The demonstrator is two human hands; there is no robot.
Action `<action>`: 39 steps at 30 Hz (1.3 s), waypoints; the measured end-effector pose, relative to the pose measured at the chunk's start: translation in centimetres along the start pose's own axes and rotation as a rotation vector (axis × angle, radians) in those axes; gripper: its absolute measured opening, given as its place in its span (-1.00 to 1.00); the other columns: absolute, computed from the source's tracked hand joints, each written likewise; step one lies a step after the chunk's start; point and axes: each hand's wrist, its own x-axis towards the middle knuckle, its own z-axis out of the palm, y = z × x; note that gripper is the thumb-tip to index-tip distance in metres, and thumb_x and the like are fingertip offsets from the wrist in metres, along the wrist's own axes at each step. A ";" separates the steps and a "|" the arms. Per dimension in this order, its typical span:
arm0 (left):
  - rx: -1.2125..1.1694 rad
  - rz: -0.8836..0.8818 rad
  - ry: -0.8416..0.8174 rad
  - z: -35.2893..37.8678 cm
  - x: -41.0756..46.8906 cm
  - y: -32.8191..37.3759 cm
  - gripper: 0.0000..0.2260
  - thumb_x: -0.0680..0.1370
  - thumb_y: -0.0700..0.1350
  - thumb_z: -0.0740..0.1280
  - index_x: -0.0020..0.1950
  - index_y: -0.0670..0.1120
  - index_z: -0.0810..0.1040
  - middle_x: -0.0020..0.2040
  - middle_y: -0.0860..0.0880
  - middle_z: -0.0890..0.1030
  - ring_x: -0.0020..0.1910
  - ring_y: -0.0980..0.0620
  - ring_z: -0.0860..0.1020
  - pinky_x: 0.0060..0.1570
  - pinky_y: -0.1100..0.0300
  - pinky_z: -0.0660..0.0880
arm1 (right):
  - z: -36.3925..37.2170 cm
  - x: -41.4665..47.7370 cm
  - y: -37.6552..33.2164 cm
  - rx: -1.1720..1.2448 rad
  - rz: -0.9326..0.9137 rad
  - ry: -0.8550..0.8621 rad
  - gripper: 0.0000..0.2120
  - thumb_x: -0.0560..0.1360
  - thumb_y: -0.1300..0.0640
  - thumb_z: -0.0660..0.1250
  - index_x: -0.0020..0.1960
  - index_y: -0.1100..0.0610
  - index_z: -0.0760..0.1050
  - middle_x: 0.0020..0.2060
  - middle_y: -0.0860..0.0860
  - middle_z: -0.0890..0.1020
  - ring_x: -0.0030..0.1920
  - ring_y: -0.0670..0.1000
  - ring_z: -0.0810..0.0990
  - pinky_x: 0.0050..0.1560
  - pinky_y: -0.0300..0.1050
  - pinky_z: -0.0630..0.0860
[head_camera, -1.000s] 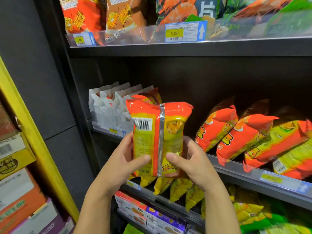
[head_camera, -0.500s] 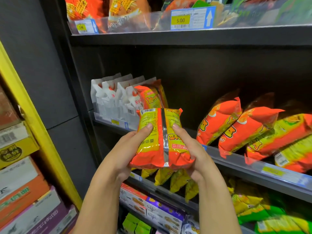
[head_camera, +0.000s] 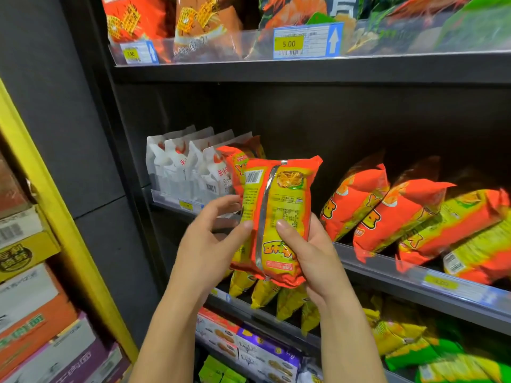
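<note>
An orange and yellow snack bag (head_camera: 284, 205) stands upright in front of the middle shelf, its back seam and barcode facing me. My right hand (head_camera: 309, 252) grips its lower right side, thumb across the back. My left hand (head_camera: 210, 239) pinches its left edge, thumb on the back and fingers behind it. A second bag of the same kind (head_camera: 240, 158) stands on the shelf right behind it.
White pouches (head_camera: 188, 167) fill the middle shelf's left end; more orange and yellow bags (head_camera: 392, 214) lie on its right. The shelf edge (head_camera: 387, 269) runs under my hands. Yellow bags hang below. A yellow post (head_camera: 58, 217) and stacked cartons stand at the left.
The bag has been turned from lying tilted and low to upright and raised toward the shelf. Both hands shifted to its lower half. The view swung slightly upward.
</note>
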 end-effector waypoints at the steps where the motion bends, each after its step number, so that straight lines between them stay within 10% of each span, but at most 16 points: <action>1: -0.041 -0.009 -0.061 0.3 -0.2 0.1 -0.54 0.54 0.16 0.46 0.43 0.31 0.48 0.30 0.31 0.61 0.25 0.31 0.59 0.22 0.10 0.60 | 0.2 0.1 0.1 -0.058 -0.047 0.000 -0.45 0.52 -0.06 0.53 0.45 -0.02 0.45 0.25 0.01 0.71 0.24 0.08 0.71 0.28 0.29 0.61; 6: -0.086 -0.073 -0.164 1.5 -0.4 -0.4 -0.14 0.34 0.50 0.48 0.57 0.35 0.28 0.42 0.19 0.56 0.35 0.16 0.58 0.35 -0.09 0.55 | 0.4 0.1 0.6 -0.102 -0.125 -0.106 -0.45 0.62 -0.13 0.29 0.58 -0.07 0.35 0.42 -0.04 0.60 0.41 -0.02 0.59 0.39 0.00 0.55; 12: -0.245 -0.098 -0.062 1.1 -0.5 -0.8 -0.29 0.32 0.25 0.63 0.41 0.19 0.47 0.21 0.10 0.71 0.17 0.05 0.71 0.21 -0.16 0.62 | -0.5 -0.2 1.1 -0.128 -0.209 -0.023 -0.63 0.60 0.00 0.40 0.41 -0.06 0.54 0.29 -0.10 0.68 0.29 -0.04 0.65 0.20 -0.03 0.62; 19: -0.576 -0.227 -0.134 0.4 -0.6 -0.5 -0.45 0.42 0.07 0.50 0.41 0.06 0.53 0.20 -0.08 0.74 0.12 -0.16 0.74 -0.06 -0.05 0.70 | -0.7 -0.5 1.3 -0.111 -0.056 -0.066 -0.31 0.45 -0.20 0.54 0.50 -0.03 0.43 0.35 -0.03 0.64 0.33 -0.06 0.63 0.25 -0.06 0.61; 33: -0.354 -0.195 -0.237 0.0 0.6 -0.6 -0.42 0.37 0.07 0.67 0.34 0.08 0.60 0.23 0.00 0.73 0.22 -0.04 0.70 0.28 -0.19 0.57 | -2.0 -0.6 -0.4 -0.160 -0.092 -0.100 -0.59 0.56 0.03 0.40 0.39 0.09 0.53 0.22 0.01 0.72 0.24 0.02 0.70 0.17 -0.07 0.65; 39: -0.329 -0.089 -0.123 1.3 2.1 1.1 -0.51 0.40 -0.03 0.57 0.33 0.08 0.60 0.15 0.08 0.75 0.14 0.07 0.72 0.16 -0.04 0.64 | -3.9 0.2 -4.4 -0.764 -0.135 0.047 -0.14 0.38 -0.42 0.48 0.57 -0.13 0.34 0.37 -0.21 0.58 0.33 -0.17 0.57 0.34 0.04 0.58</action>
